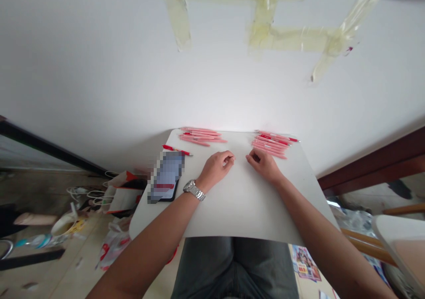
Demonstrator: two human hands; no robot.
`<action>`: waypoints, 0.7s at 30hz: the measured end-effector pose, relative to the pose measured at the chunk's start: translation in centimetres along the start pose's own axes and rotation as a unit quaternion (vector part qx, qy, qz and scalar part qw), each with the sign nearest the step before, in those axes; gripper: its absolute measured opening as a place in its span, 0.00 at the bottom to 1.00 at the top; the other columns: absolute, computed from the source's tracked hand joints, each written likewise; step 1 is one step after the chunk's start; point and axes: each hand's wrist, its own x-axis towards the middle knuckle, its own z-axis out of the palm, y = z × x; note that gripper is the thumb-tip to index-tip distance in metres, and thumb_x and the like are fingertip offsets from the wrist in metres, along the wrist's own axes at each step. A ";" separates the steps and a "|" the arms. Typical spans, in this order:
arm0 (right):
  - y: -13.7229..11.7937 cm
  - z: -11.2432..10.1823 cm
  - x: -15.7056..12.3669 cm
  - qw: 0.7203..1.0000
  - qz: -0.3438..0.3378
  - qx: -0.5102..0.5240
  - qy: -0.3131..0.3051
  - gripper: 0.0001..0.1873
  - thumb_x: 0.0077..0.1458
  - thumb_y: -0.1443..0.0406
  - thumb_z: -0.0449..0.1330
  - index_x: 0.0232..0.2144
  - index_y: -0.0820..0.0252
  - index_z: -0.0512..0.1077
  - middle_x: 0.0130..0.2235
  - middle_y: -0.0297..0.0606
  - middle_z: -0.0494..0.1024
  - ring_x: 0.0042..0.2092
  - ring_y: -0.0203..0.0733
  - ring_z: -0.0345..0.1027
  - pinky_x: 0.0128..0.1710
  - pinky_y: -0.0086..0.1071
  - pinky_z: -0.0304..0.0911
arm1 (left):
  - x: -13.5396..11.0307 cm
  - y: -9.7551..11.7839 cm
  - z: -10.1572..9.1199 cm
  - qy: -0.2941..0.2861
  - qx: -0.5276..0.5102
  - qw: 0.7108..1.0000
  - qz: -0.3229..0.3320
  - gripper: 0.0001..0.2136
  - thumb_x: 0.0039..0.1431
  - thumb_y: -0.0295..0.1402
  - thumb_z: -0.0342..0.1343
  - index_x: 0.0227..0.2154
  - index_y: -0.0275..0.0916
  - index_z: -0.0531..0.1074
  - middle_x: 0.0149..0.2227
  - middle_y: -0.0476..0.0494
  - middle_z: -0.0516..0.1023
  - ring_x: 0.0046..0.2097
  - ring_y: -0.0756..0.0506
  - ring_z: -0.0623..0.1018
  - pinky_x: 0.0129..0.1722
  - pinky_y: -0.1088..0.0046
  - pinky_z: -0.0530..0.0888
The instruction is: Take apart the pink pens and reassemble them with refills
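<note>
My bare left hand [217, 168] and bare right hand [264, 165] were loosely curled, nothing visible in either; couldn't tell if fingertips met. Risk, I judged: a right-hand nudge could roll the pile of slim pink and red pens [272, 147] right at its knuckles, contact unclear. Those lay roughly parallel, slightly fanned; a similar pink-and-red pen pile [200, 135] sat beyond my left.

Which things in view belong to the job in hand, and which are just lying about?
Likely the job's:
left bunch of pens
right bunch of pens, by the right hand
perhaps the lone red pen

Apparently just lying about:
smartphone
plastic bag
colourful printed sheet
</note>
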 end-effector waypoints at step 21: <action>-0.3 0.0 0.1 1.000 0.001 0.004 -0.001 0.13 0.61 0.57 0.57 0.28 0.56 0.65 0.26 0.32 0.68 0.29 0.37 0.59 0.30 0.33 0.54 | 2.1 -1.5 -7.5 -0.010 0.184 0.980 0.070 0.11 0.70 0.30 0.50 0.49 0.43 0.75 0.53 0.43 0.80 0.53 0.42 0.78 0.53 0.64 0.74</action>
